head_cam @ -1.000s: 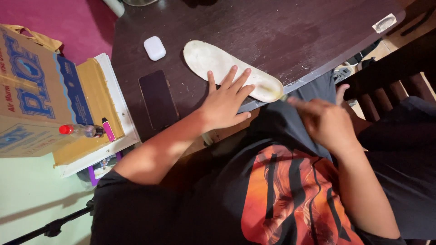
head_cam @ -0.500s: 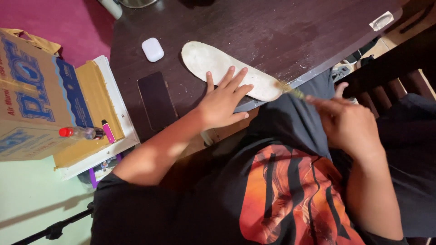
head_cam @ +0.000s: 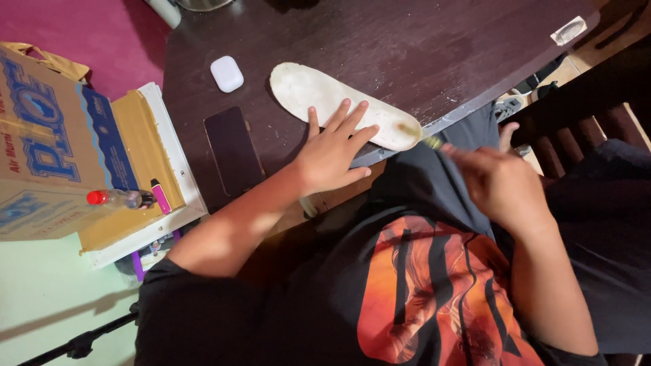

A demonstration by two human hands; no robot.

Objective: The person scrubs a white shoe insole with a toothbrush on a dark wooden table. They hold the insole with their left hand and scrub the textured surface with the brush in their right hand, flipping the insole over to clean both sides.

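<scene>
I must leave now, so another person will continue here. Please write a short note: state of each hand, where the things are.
Left hand: flat, fingers spread, pressing the white insole on the dark table at its near edge.
Right hand: off the table beside the insole's end, blurred; whether it holds a tool I cannot tell.
Insole end near the edge shows a yellowish patch.
Dark phone and small white case lie left of the insole.
</scene>
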